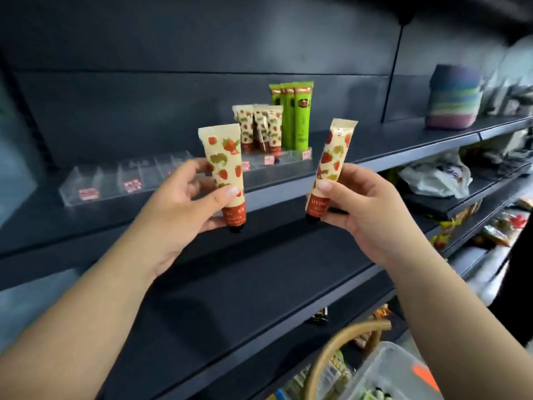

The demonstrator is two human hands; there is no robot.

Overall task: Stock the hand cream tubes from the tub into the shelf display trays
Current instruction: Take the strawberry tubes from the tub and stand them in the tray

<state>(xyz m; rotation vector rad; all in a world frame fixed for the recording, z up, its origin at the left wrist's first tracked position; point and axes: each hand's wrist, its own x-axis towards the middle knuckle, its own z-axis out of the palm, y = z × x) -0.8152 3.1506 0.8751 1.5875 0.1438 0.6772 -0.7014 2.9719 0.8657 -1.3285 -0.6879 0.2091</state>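
While each cap points down for upright slotting, the left hand (184, 197) pinches one cream strawberry-print tube (224, 168), the right hand (357, 203) another strawberry-print tube (331, 166), near the clear acrylic display tray (277, 158).

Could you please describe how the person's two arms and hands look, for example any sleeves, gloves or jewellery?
Both forearms are bare up to the frame edge; no sleeve shows. The left hand and right hand wear no gloves, rings, watch or bracelet. The visible thumbnails are short, without coloured polish.
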